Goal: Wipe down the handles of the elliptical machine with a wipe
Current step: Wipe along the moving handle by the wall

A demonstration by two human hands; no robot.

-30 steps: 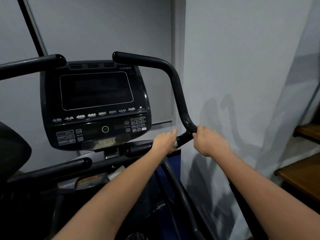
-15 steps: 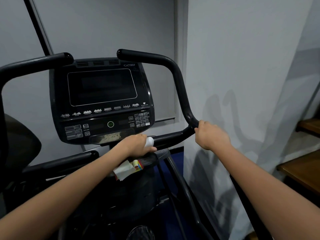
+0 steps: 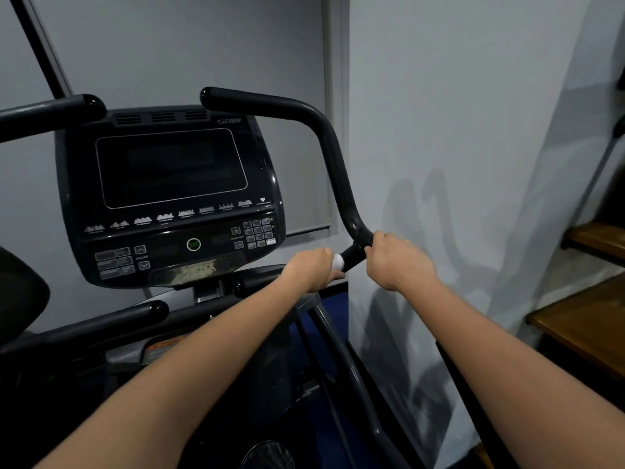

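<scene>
just now both hands sit close together on the right handle (image 3: 338,170) of the elliptical machine, on its lower stretch below the bend; the left hand (image 3: 311,269) has its fingers curled round the bar with a white wipe (image 3: 338,263) pressed under them, a small edge of the wipe showing at the thumb side and touching the black grip; how much of the wipe lies inside the fist cannot be told; the right hand (image 3: 397,260) grips the same handle just beside it, at the bend, fingers wrapped over the top and knuckles facing up; a short bare piece of black bar shows between the two hands; above them the handle climbs, curves and ends in a rounded tip pointing left over the console (image 3: 169,198); the console screen is dark, with a green ringed button under it and a keypad at its lower right; the left handle (image 3: 50,113) reaches in from the left edge at about the same height as the right tip; a lower black bar (image 3: 148,311) lies beneath the console; a grey wall (image 3: 456,113) stands to the right, carrying shadows of the bars; wooden stair steps (image 3: 581,319) show at the far right.
</scene>
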